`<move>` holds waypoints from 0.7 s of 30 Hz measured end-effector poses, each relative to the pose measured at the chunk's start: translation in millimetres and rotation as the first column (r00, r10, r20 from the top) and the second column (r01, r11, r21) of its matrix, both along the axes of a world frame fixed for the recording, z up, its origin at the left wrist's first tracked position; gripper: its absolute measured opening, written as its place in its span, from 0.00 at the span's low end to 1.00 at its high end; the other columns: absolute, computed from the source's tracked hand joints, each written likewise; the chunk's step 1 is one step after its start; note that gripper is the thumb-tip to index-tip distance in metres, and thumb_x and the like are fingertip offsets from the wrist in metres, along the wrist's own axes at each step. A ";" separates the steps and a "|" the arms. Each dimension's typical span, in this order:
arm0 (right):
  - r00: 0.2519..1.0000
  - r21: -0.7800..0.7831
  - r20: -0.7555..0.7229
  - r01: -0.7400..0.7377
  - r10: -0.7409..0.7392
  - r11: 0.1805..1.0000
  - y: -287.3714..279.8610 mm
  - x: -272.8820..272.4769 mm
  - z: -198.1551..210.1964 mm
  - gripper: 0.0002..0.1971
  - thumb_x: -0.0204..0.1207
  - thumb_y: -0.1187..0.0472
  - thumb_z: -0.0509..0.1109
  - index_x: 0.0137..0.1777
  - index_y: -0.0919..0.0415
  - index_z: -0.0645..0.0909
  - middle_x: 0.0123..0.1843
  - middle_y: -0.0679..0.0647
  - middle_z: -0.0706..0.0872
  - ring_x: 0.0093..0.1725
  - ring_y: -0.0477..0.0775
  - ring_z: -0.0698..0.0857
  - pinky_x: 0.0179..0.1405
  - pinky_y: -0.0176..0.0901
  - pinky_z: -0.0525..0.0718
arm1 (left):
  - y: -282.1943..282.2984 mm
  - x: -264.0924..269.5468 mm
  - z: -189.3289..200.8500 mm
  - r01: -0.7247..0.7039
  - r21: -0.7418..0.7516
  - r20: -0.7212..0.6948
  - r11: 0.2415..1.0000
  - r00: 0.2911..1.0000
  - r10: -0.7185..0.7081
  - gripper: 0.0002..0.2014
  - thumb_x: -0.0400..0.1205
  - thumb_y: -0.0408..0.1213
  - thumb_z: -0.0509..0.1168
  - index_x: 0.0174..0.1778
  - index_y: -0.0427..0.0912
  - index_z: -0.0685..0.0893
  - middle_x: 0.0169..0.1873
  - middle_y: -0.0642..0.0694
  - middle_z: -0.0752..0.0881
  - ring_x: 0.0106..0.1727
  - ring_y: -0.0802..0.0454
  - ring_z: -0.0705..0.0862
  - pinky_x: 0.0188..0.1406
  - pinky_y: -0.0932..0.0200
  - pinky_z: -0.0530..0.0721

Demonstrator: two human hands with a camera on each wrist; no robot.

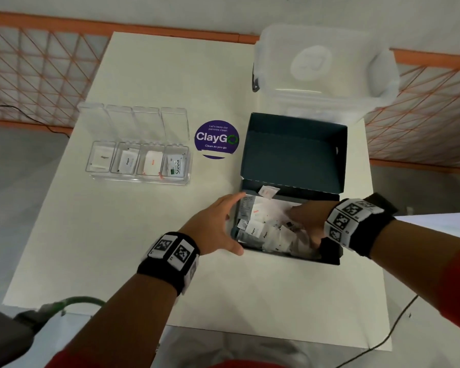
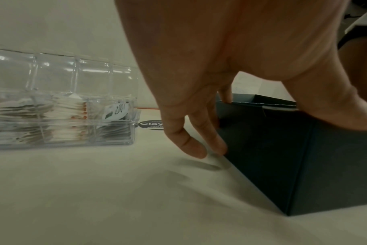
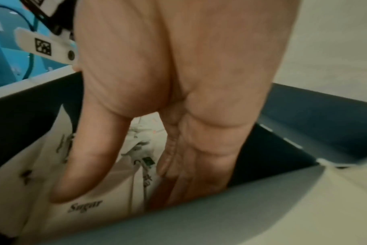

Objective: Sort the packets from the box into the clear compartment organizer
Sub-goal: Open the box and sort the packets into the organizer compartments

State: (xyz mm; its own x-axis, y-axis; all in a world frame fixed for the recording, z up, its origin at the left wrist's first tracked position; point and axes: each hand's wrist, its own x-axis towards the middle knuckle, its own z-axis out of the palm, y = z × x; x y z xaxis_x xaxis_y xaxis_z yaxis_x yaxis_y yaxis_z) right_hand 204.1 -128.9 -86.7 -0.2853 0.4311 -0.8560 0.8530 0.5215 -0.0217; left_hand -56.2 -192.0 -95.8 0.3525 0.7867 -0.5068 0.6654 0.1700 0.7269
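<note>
An open dark teal box (image 1: 295,152) stands right of the table's middle, its lid tipped back. Several white packets (image 1: 266,224) lie jumbled inside. My left hand (image 1: 231,221) rests against the box's left wall, its fingers (image 2: 199,132) straight along the dark side (image 2: 304,157). My right hand (image 1: 300,219) reaches down among the packets; its thumb (image 3: 77,165) presses on a packet marked Sugar (image 3: 84,205), and the straight fingers (image 3: 189,165) go down by the box wall. The clear organizer (image 1: 189,166) at left holds stacked packets in each compartment, lids up; it also shows low at the left of the left wrist view (image 2: 134,137).
A purple round ClayGo sticker (image 1: 216,139) lies between organizer and box. A large clear lidded bin (image 1: 324,65) stands behind the box. The white table (image 1: 144,248) ends close to the box on the right. An orange mesh fence (image 1: 37,70) runs behind.
</note>
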 end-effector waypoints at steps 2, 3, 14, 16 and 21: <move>0.999 0.012 -0.028 -0.032 0.032 0.999 -2.9 -4.7 -4.3 0.14 0.70 0.58 0.80 0.48 0.48 0.77 0.46 0.44 0.81 0.59 0.57 0.85 0.50 0.40 0.78 | -0.2 0.1 0.9 -0.005 -0.002 -0.007 1.000 1.000 0.005 0.60 0.57 0.47 0.86 0.78 0.72 0.52 0.76 0.66 0.65 0.63 0.59 0.75 0.54 0.62 0.77; 0.999 0.012 -0.038 -0.033 0.033 0.999 -4.6 -4.2 -6.3 0.14 0.70 0.57 0.80 0.42 0.47 0.74 0.41 0.43 0.78 0.56 0.56 0.86 0.47 0.40 0.77 | -0.3 0.1 1.3 -0.006 -0.004 -0.009 1.000 1.000 0.006 0.60 0.57 0.47 0.86 0.78 0.72 0.52 0.76 0.66 0.65 0.63 0.60 0.75 0.54 0.62 0.76; 0.876 -0.092 -0.348 0.324 -0.335 0.942 8.7 -48.1 -3.5 0.13 0.72 0.55 0.80 0.53 0.59 0.88 0.47 0.55 0.88 0.39 0.49 0.84 0.37 0.37 0.81 | -0.1 2.5 4.3 -0.018 -0.024 -0.012 1.000 1.000 0.018 0.59 0.59 0.45 0.85 0.78 0.71 0.53 0.77 0.62 0.66 0.68 0.56 0.75 0.60 0.55 0.81; 0.793 -0.115 -0.401 0.452 -0.458 0.884 11.4 -49.3 -1.2 0.16 0.72 0.53 0.79 0.58 0.57 0.88 0.51 0.50 0.88 0.43 0.47 0.84 0.43 0.38 0.81 | -0.1 2.5 3.7 -0.017 -0.019 -0.017 1.000 1.000 0.016 0.59 0.58 0.45 0.85 0.78 0.71 0.52 0.78 0.62 0.66 0.68 0.55 0.75 0.59 0.55 0.81; 0.839 0.038 -0.221 0.518 -0.498 0.855 15.5 -32.4 5.9 0.14 0.82 0.52 0.66 0.52 0.63 0.85 0.48 0.54 0.82 0.46 0.54 0.79 0.45 0.42 0.75 | 0.5 1.9 2.8 -0.006 -0.015 -0.024 1.000 1.000 0.005 0.60 0.58 0.47 0.85 0.77 0.72 0.52 0.78 0.62 0.65 0.67 0.55 0.76 0.57 0.56 0.81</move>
